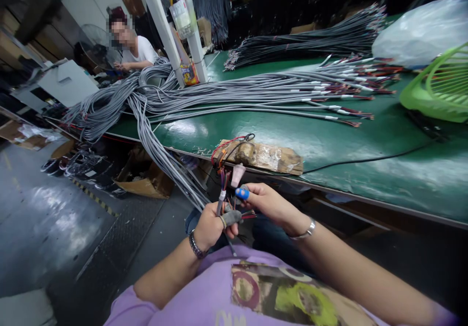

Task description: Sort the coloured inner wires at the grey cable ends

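My left hand [212,226] is closed around the end of a grey cable [222,200], its thumb wrapped in grey tape. Thin coloured wires fan out from the cable end. My right hand [266,201], with a blue cap on one fingertip, pinches some of those wires just right of the left hand. A pale connector [237,174] hangs just above both hands, at the table's front edge. Behind it, a taped brown block [270,158] with red and black wires lies on the green table [365,170].
A long bundle of grey cables [234,94] lies across the table and droops over its left edge toward the floor. A green basket [440,85] and a plastic bag [420,28] stand at right. Another person [133,48] works at far left. Cardboard boxes [144,180] lie below.
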Available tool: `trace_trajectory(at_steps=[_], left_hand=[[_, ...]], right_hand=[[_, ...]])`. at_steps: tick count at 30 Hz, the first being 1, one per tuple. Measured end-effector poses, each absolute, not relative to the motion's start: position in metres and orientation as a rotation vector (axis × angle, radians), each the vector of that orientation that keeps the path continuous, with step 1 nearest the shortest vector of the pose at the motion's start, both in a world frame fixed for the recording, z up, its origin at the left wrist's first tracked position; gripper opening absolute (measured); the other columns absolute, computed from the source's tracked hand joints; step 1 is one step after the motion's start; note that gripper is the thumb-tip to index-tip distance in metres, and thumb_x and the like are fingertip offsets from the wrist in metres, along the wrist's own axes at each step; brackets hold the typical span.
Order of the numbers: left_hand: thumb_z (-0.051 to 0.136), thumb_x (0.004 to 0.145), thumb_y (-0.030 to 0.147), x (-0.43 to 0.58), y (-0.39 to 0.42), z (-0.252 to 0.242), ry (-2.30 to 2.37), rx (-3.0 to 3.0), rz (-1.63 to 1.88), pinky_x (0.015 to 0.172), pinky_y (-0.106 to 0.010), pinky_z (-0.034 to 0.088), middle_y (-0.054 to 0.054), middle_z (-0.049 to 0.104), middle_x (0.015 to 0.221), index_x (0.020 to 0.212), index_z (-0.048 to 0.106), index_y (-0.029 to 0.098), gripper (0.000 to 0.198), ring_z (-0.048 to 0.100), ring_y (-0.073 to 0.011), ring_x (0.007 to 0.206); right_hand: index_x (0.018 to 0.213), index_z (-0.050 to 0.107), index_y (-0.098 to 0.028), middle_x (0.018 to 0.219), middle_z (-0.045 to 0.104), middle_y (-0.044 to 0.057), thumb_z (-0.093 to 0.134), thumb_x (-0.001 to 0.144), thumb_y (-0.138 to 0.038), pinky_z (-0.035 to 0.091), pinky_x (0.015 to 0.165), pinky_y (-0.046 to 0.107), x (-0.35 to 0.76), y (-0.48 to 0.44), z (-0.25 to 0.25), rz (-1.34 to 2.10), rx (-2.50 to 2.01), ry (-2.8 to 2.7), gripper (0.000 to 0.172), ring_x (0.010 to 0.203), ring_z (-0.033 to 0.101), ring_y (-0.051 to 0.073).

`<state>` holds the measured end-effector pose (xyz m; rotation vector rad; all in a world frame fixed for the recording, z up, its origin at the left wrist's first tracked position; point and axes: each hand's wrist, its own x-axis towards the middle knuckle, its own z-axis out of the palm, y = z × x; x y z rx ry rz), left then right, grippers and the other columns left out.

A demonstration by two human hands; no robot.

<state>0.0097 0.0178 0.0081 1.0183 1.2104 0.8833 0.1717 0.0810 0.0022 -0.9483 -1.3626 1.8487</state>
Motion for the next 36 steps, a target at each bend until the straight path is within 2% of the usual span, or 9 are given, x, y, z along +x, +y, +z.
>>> trace_trajectory(at_steps=[7, 14, 24, 31, 36], left_hand=[[0.072, 0.067, 0.051, 0.01, 0.019, 0.006, 1.206, 0.959, 0.976, 0.037, -0.019, 0.037, -0.003, 0.059, 0.043, 0.052, 0.056, 0.014, 0.043, 0.049, -0.0088, 0.034], [0.072, 0.067, 0.05, 0.011, 0.018, 0.004, 1.221, 0.973, 0.961, 0.038, -0.02, 0.038, -0.002, 0.059, 0.045, 0.053, 0.057, 0.014, 0.042, 0.05, -0.0091, 0.035], [0.069, 0.069, 0.054, 0.012, 0.019, 0.002, 1.272, 0.902, 1.107, 0.037, -0.019, 0.035, -0.003, 0.06, 0.045, 0.054, 0.056, 0.014, 0.045, 0.05, -0.0092, 0.035], [0.073, 0.067, 0.05, 0.011, 0.019, 0.002, 1.237, 0.846, 1.155, 0.036, -0.019, 0.037, -0.002, 0.06, 0.044, 0.054, 0.056, 0.014, 0.041, 0.049, -0.0089, 0.033], [0.072, 0.068, 0.046, 0.01, 0.018, 0.009, 1.153, 0.835, 1.251, 0.035, -0.019, 0.038, -0.001, 0.06, 0.044, 0.057, 0.059, 0.014, 0.036, 0.049, -0.0092, 0.033]], right_hand=[[0.076, 0.066, -0.015, 0.07, 0.064, 0.001, 0.076, 0.066, -0.051, 0.041, 0.059, 0.025, 0.177, 0.075, 0.006, 2.026, -0.887, -1.221, 0.039, 0.061, 0.054, 0.011], [0.066, 0.06, -0.016, 0.061, 0.06, -0.002, 0.077, 0.065, -0.045, 0.04, 0.058, 0.025, 0.164, 0.073, 0.014, 1.952, -0.89, -1.336, 0.034, 0.056, 0.05, 0.01], [0.067, 0.063, -0.017, 0.062, 0.061, -0.001, 0.079, 0.063, -0.043, 0.039, 0.06, 0.027, 0.163, 0.071, 0.0, 1.824, -0.95, -1.219, 0.031, 0.059, 0.05, 0.012], [0.065, 0.062, -0.016, 0.059, 0.058, -0.002, 0.08, 0.063, -0.037, 0.038, 0.056, 0.024, 0.161, 0.07, -0.004, 1.994, -0.892, -1.009, 0.027, 0.055, 0.047, 0.01], [0.071, 0.064, -0.017, 0.064, 0.061, 0.0, 0.075, 0.069, -0.049, 0.046, 0.057, 0.024, 0.166, 0.083, -0.01, 2.105, -0.832, -0.688, 0.033, 0.055, 0.05, 0.01]])
